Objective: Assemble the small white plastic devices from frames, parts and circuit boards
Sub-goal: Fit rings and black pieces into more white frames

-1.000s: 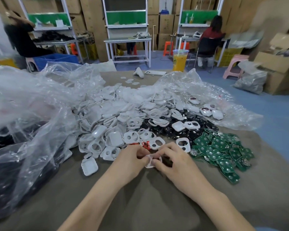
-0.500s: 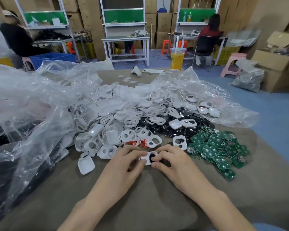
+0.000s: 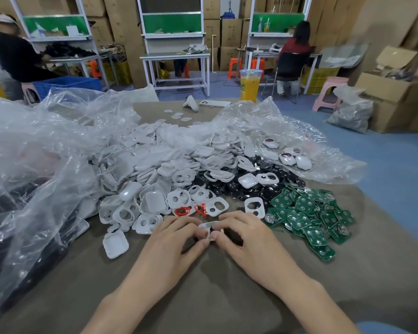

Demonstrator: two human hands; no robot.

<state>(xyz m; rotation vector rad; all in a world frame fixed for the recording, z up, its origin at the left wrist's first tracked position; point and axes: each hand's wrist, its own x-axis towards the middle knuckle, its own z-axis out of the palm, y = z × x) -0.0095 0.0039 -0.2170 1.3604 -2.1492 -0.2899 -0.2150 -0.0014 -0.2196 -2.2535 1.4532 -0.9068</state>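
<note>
1. We see both hands meet at the near middle of the brown table [image 3: 203, 300], just on the near side of the heaps of parts.
2. The left hand [image 3: 176, 239] has its fingers curled and pinches the left end of a small white plastic frame [image 3: 209, 224]. Its thumb tip lies against the frame's near edge.
3. The right hand [image 3: 246, 237] pinches the right end of the same frame, with the fingers bent over its top and the thumb tucked in close to the left thumb.
4. The frame sits low between the fingertips, and we cannot tell whether it touches the table. A dark spot shows in its middle, but we cannot tell if that is a hole or a fitted part.
5. Just beyond the hands lie two red pieces [image 3: 182, 210] among loose white frames.
6. The pile of white shells and frames [image 3: 152, 165] spreads far and left, partly on a clear plastic bag [image 3: 46, 141].
7. Black round parts [image 3: 227, 188] are heaped beyond the right hand, and green circuit boards [image 3: 307, 213] lie to its right.
8. A few assembled devices [image 3: 287, 159] rest on clear plastic at the far right of the heap.
9. One white shell [image 3: 115, 244] lies alone, to the left of the left hand.
10. At the table's far edge stand a cup of orange drink [image 3: 249, 86] and a phone [image 3: 215, 103].
</note>
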